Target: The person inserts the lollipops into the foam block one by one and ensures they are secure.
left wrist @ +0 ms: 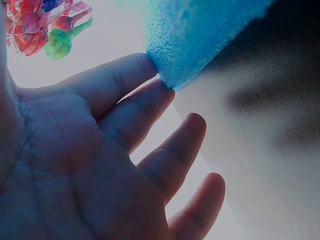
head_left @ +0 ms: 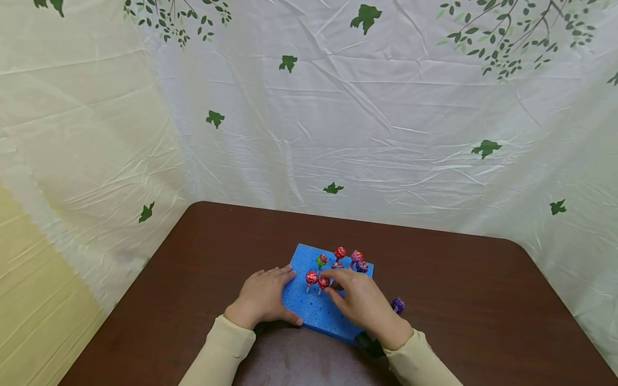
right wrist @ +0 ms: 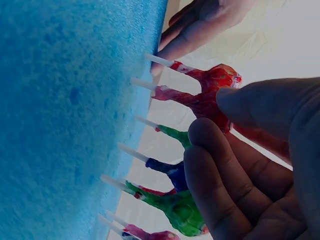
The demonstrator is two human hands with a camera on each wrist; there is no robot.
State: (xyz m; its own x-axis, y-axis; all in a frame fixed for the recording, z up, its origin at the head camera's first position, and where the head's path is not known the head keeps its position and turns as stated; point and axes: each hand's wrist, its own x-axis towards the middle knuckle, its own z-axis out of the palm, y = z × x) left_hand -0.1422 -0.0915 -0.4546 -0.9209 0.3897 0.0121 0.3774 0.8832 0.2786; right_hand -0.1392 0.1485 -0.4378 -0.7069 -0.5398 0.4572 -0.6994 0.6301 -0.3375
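Note:
A blue foam block (head_left: 309, 316) dotted with small holes lies on the table, with several wrapped lollipops standing in it. My left hand (head_left: 263, 297) rests along the block's left side; in the left wrist view its straight index and middle fingertips touch a corner of the foam. My right hand (head_left: 364, 303) pinches the wrapped head of a red lollipop (right wrist: 207, 104) between thumb and fingers, its white stick meeting the foam. Just left of it stands another red lollipop (head_left: 311, 277). Behind are a green-and-red lollipop (head_left: 321, 260), a red one (head_left: 340, 253) and a dark purple one (head_left: 362, 266).
A purple lollipop (head_left: 398, 305) is on the dark brown table (head_left: 458, 300), right of the block and close to my right wrist. White cloth with green leaf prints (head_left: 386, 134) hangs behind the table and along its sides.

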